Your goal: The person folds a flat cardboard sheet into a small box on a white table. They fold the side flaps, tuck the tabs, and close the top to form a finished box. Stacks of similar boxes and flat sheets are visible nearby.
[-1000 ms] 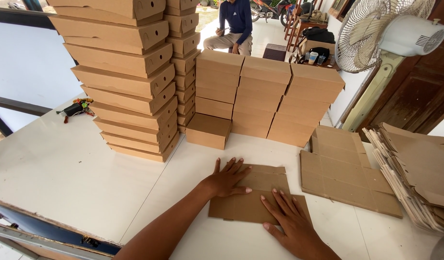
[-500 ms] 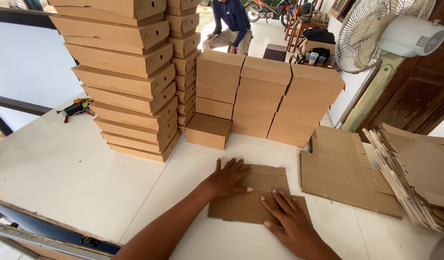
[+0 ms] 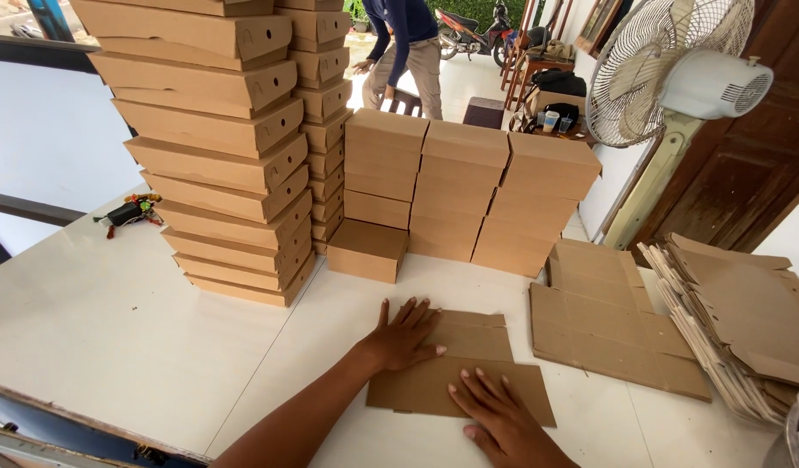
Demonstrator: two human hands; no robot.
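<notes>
Both palms are down flat on a flat brown cardboard blank [image 3: 458, 368] lying on the white table [image 3: 113, 329], near its front edge and just in front of the stacked boxes. Left hand [image 3: 402, 336] presses the upper left part, fingers spread; right hand [image 3: 495, 416] presses the lower edge, fingers also spread; neither hand closes on anything, both simply bear on the card. My judgement on doing this well: keep the left hand as the anchor so the sheet does not slide on the smooth top, and work along the scored lines rather than across them, so the creases stay straight. The blank looks thin and unprinted, with a flap panel at the top and a wider panel below. A pile of flat blanks [image 3: 607, 321] lies just right of it.
</notes>
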